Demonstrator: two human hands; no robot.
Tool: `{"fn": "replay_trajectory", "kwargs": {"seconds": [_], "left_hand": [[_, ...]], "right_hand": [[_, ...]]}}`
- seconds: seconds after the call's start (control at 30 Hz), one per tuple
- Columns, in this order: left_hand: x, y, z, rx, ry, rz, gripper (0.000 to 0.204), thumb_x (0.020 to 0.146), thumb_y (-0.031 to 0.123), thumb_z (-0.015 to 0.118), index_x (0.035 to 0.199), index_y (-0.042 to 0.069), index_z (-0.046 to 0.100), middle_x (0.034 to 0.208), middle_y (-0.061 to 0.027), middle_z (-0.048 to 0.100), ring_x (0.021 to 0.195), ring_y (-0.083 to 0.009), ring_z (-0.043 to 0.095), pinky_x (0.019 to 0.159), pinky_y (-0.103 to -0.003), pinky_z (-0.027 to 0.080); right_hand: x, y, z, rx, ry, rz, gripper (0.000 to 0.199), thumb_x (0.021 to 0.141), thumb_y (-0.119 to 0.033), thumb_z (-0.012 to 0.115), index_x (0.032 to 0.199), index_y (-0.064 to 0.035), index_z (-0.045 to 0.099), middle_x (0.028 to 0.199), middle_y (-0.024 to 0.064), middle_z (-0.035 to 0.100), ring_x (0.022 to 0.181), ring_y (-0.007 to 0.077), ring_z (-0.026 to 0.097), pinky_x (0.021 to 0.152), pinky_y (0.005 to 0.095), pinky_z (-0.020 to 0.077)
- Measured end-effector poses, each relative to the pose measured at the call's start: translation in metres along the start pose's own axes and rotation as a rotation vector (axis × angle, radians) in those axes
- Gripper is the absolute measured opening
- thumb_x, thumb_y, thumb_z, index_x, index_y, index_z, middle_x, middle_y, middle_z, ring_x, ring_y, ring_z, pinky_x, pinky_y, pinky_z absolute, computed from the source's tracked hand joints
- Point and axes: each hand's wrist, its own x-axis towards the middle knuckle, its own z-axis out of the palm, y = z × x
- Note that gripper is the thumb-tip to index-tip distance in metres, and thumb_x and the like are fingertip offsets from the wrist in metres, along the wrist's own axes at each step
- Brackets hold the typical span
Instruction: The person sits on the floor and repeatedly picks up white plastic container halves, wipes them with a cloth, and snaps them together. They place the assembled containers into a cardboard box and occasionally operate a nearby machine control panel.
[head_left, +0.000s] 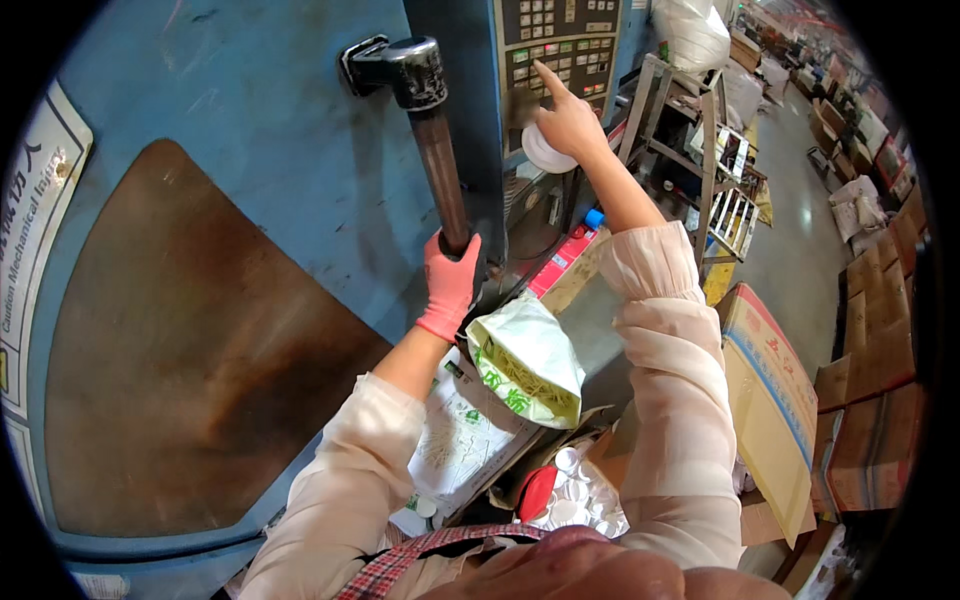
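Observation:
My left hand (450, 285), in a pink glove, is wrapped round the lower end of a worn bar handle (435, 155) on a blue machine door (280, 110). My bare right hand (572, 125) reaches up to a dark control panel (575, 72) with rows of small buttons, several of them lit. Its index finger is stretched out to the buttons; whether it presses one cannot be made out. A white round lid (546, 152) sits under the palm, partly hidden by the curled fingers that seem to hold it.
A brown-tinted window (190, 370) fills much of the door. Below my hands are a white sack (530, 355) with pale strips inside and a box of white round caps (575, 500) with a red item. Stepladders (705, 165) and cardboard boxes (770, 380) stand at right.

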Motion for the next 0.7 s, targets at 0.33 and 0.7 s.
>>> {"fn": "replay_trajectory", "kwargs": {"seconds": [0.33, 0.7], "left_hand": [[0.006, -0.033, 0.008, -0.137, 0.052, -0.064, 0.047, 0.073, 0.020, 0.076, 0.106, -0.006, 0.054, 0.101, -0.0135, 0.056, 0.092, -0.0221, 0.054, 0.085, -0.034, 0.042], [0.007, -0.054, -0.004, -0.132, -0.001, -0.196, 0.059, 0.075, 0.019, 0.074, 0.118, -0.007, 0.043, 0.113, -0.0165, 0.050, 0.104, -0.0246, 0.049, 0.093, -0.035, 0.038]], "right_hand": [[0.062, 0.128, -0.013, 0.339, 0.088, 0.166, 0.026, 0.079, -0.027, 0.055, 0.091, -0.0105, 0.071, 0.094, 0.0141, 0.068, 0.091, 0.0291, 0.064, 0.083, 0.0354, 0.0466], [0.139, 0.225, -0.025, 0.331, -0.061, 0.191, 0.079, 0.079, -0.036, 0.070, 0.140, -0.0035, 0.031, 0.137, 0.0202, 0.040, 0.122, 0.0282, 0.044, 0.099, 0.0358, 0.0373]]}}
